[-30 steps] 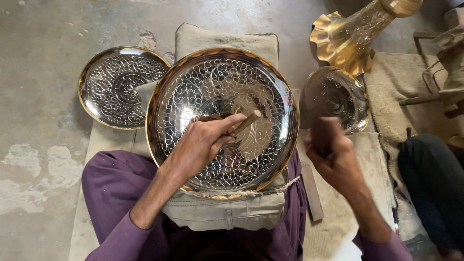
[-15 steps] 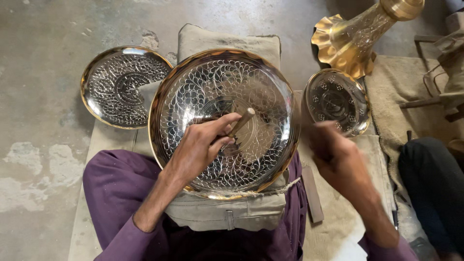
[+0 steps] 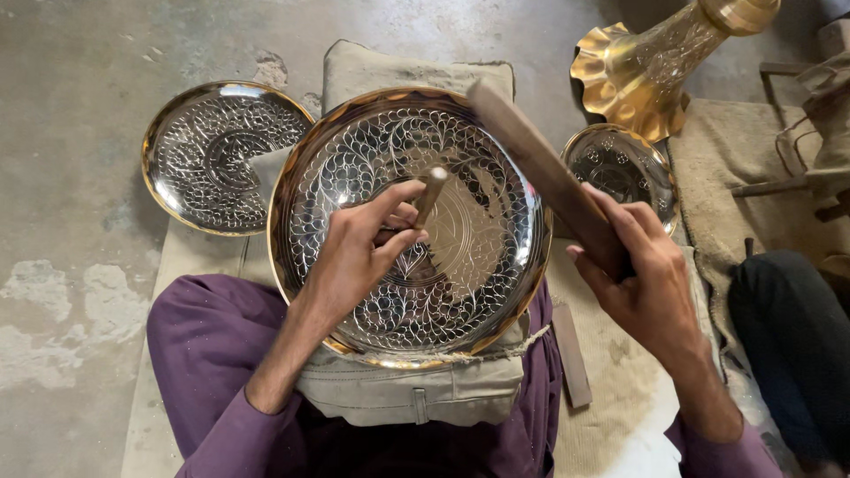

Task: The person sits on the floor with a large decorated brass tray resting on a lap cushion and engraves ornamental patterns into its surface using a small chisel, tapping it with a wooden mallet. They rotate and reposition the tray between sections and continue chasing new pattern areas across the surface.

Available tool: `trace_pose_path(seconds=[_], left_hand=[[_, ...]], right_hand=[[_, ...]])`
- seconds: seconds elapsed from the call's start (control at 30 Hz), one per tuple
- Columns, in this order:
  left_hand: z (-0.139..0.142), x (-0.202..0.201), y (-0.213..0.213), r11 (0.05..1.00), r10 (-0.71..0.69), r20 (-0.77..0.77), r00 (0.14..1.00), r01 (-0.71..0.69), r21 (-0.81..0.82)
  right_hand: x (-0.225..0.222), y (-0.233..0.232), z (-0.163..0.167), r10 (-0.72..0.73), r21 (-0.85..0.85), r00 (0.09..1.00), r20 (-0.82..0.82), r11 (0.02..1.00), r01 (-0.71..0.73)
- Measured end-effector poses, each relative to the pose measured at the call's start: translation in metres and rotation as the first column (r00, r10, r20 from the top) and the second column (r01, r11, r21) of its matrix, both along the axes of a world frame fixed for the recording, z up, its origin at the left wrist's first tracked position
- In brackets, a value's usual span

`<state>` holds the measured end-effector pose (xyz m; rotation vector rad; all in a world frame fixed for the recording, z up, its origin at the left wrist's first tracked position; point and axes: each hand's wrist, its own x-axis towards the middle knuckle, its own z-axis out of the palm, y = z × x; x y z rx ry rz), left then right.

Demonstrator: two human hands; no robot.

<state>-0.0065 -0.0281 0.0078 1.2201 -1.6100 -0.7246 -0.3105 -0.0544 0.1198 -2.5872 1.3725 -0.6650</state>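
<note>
Left hand (image 3: 359,257): centre of the frame, fingers closed round a slim punch (image 3: 430,195), which stands tilted with its tip on the face of the large tray. Heel of the hand rests on the tray's lower left part.

Right hand (image 3: 642,283): right of centre, clamped on the lower end of a dark wooden mallet (image 3: 540,173). The mallet slants up and to the left, and its far end hangs over the tray's upper right rim, above and to the right of the punch head. Whether it touches the punch cannot be told.

Large round tray (image 3: 460,292): centre of the frame, silver-coloured face chased with leaf and scroll pattern, brass-coloured rim. It lies on a khaki cloth pad (image 3: 416,394) in the person's lap. Purple sleeves and trousers (image 3: 208,354) show below and to both sides.

Second round tray (image 3: 217,155): upper left of the frame, similar pattern and brass-coloured rim, lying on the concrete floor (image 3: 71,133), just beside the large tray's left rim.

Small round dish (image 3: 620,168): right of the large tray, behind the mallet, patterned likewise.

Brass-coloured vessel with fluted rim (image 3: 646,66): upper right of the frame, lying tilted above the small dish.

Flat dark bar (image 3: 571,354): on pale matting at lower right, just beside the lap pad.

Dark-clad leg of another person (image 3: 788,354): right edge of the frame.
</note>
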Motion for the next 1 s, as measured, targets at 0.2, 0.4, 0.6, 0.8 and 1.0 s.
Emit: trace_pose_path(seconds=[0.2,0.4,0.6,0.8,1.0], left_hand=[[-0.005,0.003,-0.005,0.998,-0.069,0.053,0.996,0.069,0.007],[-0.01,-0.001,-0.004,0.997,-0.063,0.051,0.997,0.065,-0.039],[-0.013,-0.006,-0.001,0.998,0.035,0.05,0.998,-0.032,-0.058],[-0.016,-0.011,0.005,0.993,0.118,0.018,0.993,-0.118,-0.018],[-0.019,-0.011,0.005,0.991,0.133,0.031,0.991,-0.132,-0.018]], right_hand=[[0.009,-0.006,0.007,0.016,-0.05,0.999,-0.037,0.999,-0.018],[0.007,-0.023,0.003,0.059,-0.046,0.997,-0.049,0.997,-0.061],[0.013,-0.035,0.006,-0.043,0.066,0.936,-0.35,0.995,0.071],[0.027,-0.038,0.013,0.073,-0.145,0.95,-0.302,0.982,-0.122],[0.031,-0.041,0.02,0.081,-0.12,0.926,-0.369,0.984,-0.134]])
